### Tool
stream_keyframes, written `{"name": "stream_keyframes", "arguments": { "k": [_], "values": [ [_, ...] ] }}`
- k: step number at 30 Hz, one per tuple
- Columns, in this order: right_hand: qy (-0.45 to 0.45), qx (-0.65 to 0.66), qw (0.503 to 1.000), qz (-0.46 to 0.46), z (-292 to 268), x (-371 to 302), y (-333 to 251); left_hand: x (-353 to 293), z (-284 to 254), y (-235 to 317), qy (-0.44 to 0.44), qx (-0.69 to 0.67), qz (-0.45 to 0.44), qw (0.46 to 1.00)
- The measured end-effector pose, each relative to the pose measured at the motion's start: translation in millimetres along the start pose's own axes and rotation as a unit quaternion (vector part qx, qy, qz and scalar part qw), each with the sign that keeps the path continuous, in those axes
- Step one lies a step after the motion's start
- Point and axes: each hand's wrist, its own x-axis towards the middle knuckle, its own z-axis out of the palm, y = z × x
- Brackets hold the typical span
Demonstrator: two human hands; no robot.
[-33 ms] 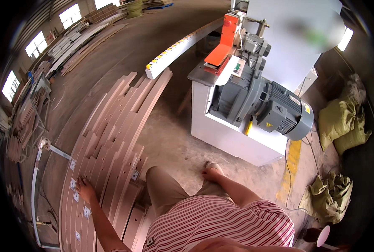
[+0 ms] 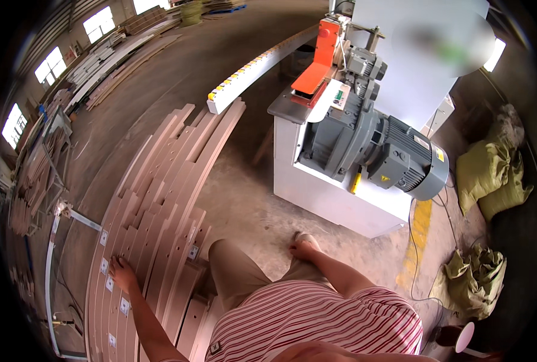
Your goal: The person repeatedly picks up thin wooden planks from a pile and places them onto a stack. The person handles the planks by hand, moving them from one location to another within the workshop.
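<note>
A broad stack of long pinkish-brown planks point(image 2: 154, 211) lies at my left, with holes and steps along their staggered ends. Small white labels point(image 2: 125, 306) are stuck on several of them. Flat on the top planks rests my left hand point(image 2: 123, 274), open, its fingers spread close to the labels and gripping nothing. My right hand point(image 2: 303, 250) lies over my right knee, above a light shoe point(image 2: 308, 239); its fingers look loosely laid out, and I see nothing held in it.
Ahead to the right stands a white machine cabinet point(image 2: 335, 208) with a grey motor point(image 2: 407, 158) and an orange guard point(image 2: 312, 77). A roller conveyor point(image 2: 250, 75) runs away from the planks. Yellowish sacks point(image 2: 486, 172) sit at the right; a metal frame point(image 2: 51, 259) stands at left.
</note>
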Motion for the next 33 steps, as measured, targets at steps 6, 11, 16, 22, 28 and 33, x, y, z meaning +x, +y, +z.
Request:
{"name": "stream_keyframes", "arguments": {
  "k": [6, 11, 16, 22, 28, 33],
  "values": [
    [-0.003, 0.01, 1.0, 0.003, 0, 0, 3, 3, 5, -2, -0.001, 0.013, 0.005, 1.0],
    [-0.002, 0.004, 1.0, 0.012, 1, 1, 1, 5, 8, -6, -0.003, 0.011, 0.005, 1.0],
    [0.007, 0.03, 0.999, 0.025, 3, 8, 5, 2, 4, -4, -0.007, 0.008, 0.002, 1.0],
    [-0.014, 0.363, 0.931, 0.035, -34, 53, 12, 3, 1, 1, -0.025, 0.009, 0.006, 1.0],
    [0.167, 0.615, 0.761, -0.124, -216, 73, -88, 2, 2, -11, -0.016, 0.021, 0.003, 1.0],
    [0.198, 0.707, 0.665, -0.141, -331, 86, -117, 4, -2, 3, -0.021, 0.013, 0.003, 1.0]
  ]
}}
